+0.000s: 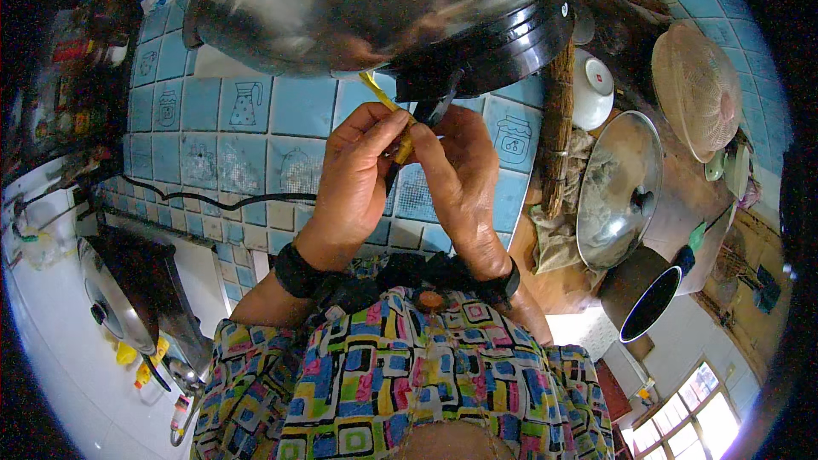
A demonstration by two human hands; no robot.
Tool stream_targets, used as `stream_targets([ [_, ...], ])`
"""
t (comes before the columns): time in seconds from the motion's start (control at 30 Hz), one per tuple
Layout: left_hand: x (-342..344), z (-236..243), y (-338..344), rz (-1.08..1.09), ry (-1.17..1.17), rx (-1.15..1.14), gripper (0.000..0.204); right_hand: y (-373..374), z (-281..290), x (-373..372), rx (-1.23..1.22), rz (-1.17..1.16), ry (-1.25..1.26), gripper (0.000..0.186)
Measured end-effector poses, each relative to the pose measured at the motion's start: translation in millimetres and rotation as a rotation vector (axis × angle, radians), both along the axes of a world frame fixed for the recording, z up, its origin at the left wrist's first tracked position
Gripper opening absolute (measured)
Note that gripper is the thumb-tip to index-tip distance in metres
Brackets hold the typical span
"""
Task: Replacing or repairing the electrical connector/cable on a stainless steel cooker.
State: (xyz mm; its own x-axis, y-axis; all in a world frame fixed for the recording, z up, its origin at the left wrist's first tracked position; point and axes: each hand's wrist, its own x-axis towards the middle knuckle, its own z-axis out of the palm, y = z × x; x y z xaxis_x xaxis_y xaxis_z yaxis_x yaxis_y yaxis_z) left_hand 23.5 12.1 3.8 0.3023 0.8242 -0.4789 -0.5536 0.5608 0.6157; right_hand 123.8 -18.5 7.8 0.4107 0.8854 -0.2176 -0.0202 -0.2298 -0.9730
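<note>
"Well, how do the fingers stand?"

"Both hands are nearly closed at the tips. The left hand (360,169) pinches a yellow strip (404,151) under its thumb, and the right hand (464,177) has its thumb against the same strip, also in a pinch."

"Why two hands for so small a thing?"

"I suppose the strip is thin and soft, so one pinch steadies it while the other guides it. This is only my judgement."

"And where exactly does it lie?"

"It lies slanting between the two thumbs. Its upper end sticks out above the left thumb, towards the big metal pan (358,8). Just below the thumbs, a black piece (392,177) shows under its lower end. Whether the strip is wound around this piece, I cannot tell."

"What else is near the fingers?"

"A short black cord (436,109) comes from the pan's black base (511,47) to the right fingers; their grip on it is hidden. Perhaps the hands work so near below the base because this cord is short. To the left of the fingers, a black cable (247,202) reaches the left wrist."
</note>
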Motion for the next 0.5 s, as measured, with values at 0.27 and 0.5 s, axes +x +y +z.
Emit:
stream_targets([
  [0.27,-4.6,-11.3,0.0,0.005,0.006,-0.038,0.013,-1.7,-4.6,3.9,-0.016,0.073,0.099,0.021],
  [0.5,-6.8,-19.3,8.8,0.027,-0.104,-0.245,0.011,-1.6,-8.5,4.2,-0.062,0.089,0.081,0.023],
])
